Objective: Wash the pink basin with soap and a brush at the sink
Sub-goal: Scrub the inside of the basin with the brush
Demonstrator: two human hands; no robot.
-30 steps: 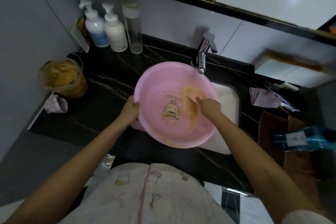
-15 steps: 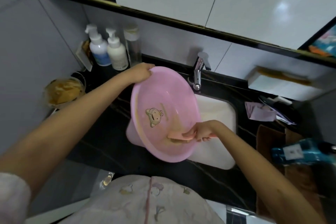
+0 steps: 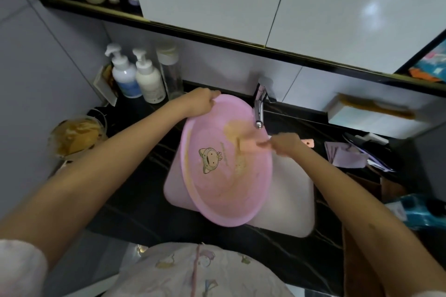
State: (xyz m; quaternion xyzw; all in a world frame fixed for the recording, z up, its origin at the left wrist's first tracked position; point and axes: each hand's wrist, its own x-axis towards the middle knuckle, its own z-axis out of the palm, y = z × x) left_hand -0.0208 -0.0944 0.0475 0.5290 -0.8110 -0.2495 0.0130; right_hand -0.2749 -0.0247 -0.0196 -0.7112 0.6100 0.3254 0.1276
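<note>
Head-camera view, looking down: one pink basin [image 3: 224, 176] tilted up over the white sink [image 3: 294, 200], its inside turned toward me, one cartoon face printed on its floor and yellowish-brown smears across the upper part and along the left wall. My left hand [image 3: 200, 101] is clenched on the basin's far rim, fingers curled over the edge. My right hand [image 3: 287, 144] is closed around one pink brush [image 3: 251, 146], whose head lies against the basin's inner wall just below the smear; the handle end pokes out past my knuckles to the right, and motion blur makes the bristles impossible to pick out. One chrome tap [image 3: 259, 108] stands behind the basin, its spout just above the rim; I cannot tell whether water is running. On the black counter [image 3: 135, 200] to the left I count two white pump bottles [image 3: 137, 79], one clear bottle [image 3: 170, 72] with a pale cap beside them, and one round tub [image 3: 74, 135] of brownish stuff, too blurred to identify. The basin hides most of the sink's left half. At the right, a blue bottle [image 3: 422, 212] is cut off by the frame edge, and some lilac paper [image 3: 345, 157] lies near the sink. Shelf items at top left are dark and indistinct.
</note>
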